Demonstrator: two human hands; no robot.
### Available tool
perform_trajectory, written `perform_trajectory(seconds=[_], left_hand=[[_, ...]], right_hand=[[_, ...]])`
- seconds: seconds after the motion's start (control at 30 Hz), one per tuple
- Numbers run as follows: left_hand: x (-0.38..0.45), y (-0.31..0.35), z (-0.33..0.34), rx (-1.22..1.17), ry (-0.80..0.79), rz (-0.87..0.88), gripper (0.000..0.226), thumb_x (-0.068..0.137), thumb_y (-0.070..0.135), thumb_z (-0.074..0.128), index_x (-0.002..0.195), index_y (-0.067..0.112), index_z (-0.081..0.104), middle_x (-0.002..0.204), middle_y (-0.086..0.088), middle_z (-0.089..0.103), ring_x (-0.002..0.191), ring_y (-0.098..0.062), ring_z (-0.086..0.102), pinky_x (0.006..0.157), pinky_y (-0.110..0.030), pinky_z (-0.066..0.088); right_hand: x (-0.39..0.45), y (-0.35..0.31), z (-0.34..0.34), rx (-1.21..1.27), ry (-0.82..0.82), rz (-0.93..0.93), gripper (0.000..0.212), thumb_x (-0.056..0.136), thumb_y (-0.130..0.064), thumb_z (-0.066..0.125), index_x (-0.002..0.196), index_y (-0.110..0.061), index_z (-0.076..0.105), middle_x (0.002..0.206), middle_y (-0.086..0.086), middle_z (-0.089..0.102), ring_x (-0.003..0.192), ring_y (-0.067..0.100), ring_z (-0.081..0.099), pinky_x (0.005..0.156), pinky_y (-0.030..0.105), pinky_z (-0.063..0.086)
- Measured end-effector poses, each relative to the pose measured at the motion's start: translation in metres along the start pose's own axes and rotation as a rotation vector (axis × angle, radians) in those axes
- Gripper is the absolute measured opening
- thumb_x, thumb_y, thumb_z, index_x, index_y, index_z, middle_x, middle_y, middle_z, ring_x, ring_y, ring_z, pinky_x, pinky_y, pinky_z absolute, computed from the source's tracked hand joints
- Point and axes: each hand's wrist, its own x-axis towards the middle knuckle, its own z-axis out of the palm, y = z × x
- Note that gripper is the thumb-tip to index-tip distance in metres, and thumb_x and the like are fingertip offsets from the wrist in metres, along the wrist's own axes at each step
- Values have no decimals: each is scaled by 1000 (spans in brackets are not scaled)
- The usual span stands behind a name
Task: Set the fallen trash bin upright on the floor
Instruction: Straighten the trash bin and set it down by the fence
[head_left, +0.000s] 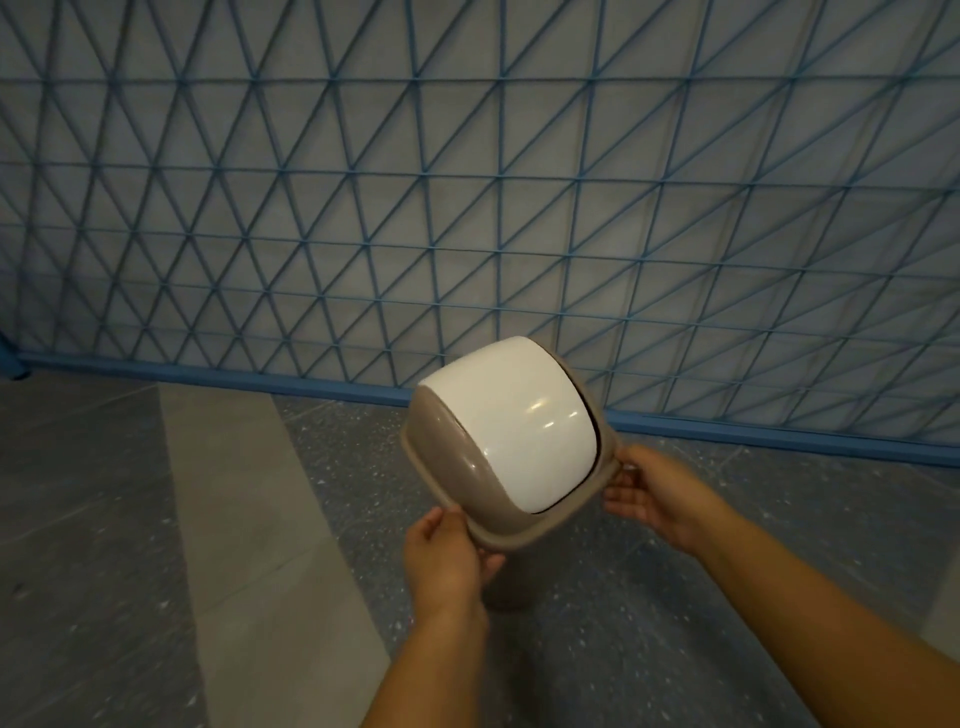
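Above the speckled floor (675, 597), before a blue lattice fence (467, 208), the swing-lid trash bin (498, 447) tilts, its rim clasped by the left hand (447, 556) and right hand (654, 493).

The taupe plastic trash bin (457, 467) has a glossy white swing lid (511, 423). Behind it there's a blue wire mesh fence (467, 208) in a triangle pattern, and the speckled dark grey floor (675, 623) has a lighter grey stripe (244, 519).
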Motion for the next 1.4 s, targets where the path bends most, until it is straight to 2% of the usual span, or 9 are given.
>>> perform_trajectory(seconds=[0.17,0.3,0.43,0.53,0.83,1.0,1.17,1.27,1.4], left_hand=[[24,24,-5,79,53,65,31,89,21,58,119,12,64,104,-14,69,75,-22,61,57,-29,48],[35,35,-5,121,45,68,29,88,19,60,114,9,67,96,-12,70,70,-21,62,56,-30,50],[32,38,-15,214,-62,67,22,90,26,56,102,12,68,91,-12,71,82,-25,67,57,-31,52],[31,42,-21,284,-123,80,24,91,20,54,110,13,67,98,-13,72,88,-26,67,60,-30,52],[44,56,-11,346,-144,107,32,91,6,54,121,5,63,108,-19,69,81,-28,66,60,-35,54],[48,59,-2,391,-154,87,28,91,9,55,118,8,64,99,-16,69,79,-28,66,59,-38,53],[51,60,0,399,-141,61,23,92,13,55,111,6,66,92,-14,69,85,-33,68,69,-45,58],[53,62,-3,409,-177,40,18,89,13,59,104,6,67,92,-14,69,82,-30,68,60,-38,56],[55,60,-8,429,-215,45,16,88,6,58,99,8,68,90,-13,71,81,-26,68,63,-34,54]], right_hand=[[-26,32,-4,133,-16,34,16,88,-16,52,85,-4,62,61,10,69,61,21,70,53,30,58],[-37,37,2,145,-26,42,20,89,-17,53,95,-1,62,72,14,70,66,23,72,54,30,58],[-40,33,-2,68,18,21,23,90,-28,54,103,-12,62,94,14,69,87,25,68,66,33,56],[-35,22,-5,31,122,-43,21,92,-31,52,101,-16,63,100,13,70,92,24,67,68,33,54],[-23,-3,0,-24,132,-87,22,90,-19,57,104,-6,68,75,8,69,68,18,65,60,29,53],[-32,11,-12,8,130,-72,22,89,-22,59,100,-6,69,69,7,69,62,17,63,60,30,56],[-38,21,-10,28,154,-103,25,89,-26,59,102,-6,68,76,11,67,63,19,63,57,30,55],[-41,23,-9,64,129,-111,22,89,-22,58,104,-10,68,82,14,72,69,21,68,60,32,56],[-46,30,-11,99,81,-138,18,89,-16,57,103,-18,69,83,10,77,69,18,72,59,29,57]])
